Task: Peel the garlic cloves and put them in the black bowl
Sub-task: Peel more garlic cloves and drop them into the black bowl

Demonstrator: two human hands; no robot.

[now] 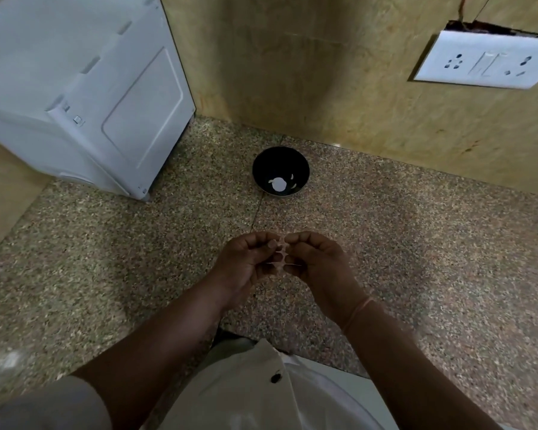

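White appliance [84, 88], one unit, stands at far left on your speckled stone bench [106, 259]. One black bowl [280, 172] sits near the back wall [308, 72], holding several pale peeled pieces; the exact count cannot be told. Your left hand [246, 265] and right hand [317, 262] meet in front of the bowl, well apart from it, fingers [272, 245] of both pinched on one garlic clove [281, 254] with papery skin flaring out. One thread band circles your right wrist. One white socket plate [485, 58] hangs on the yellowish wall, upper right.
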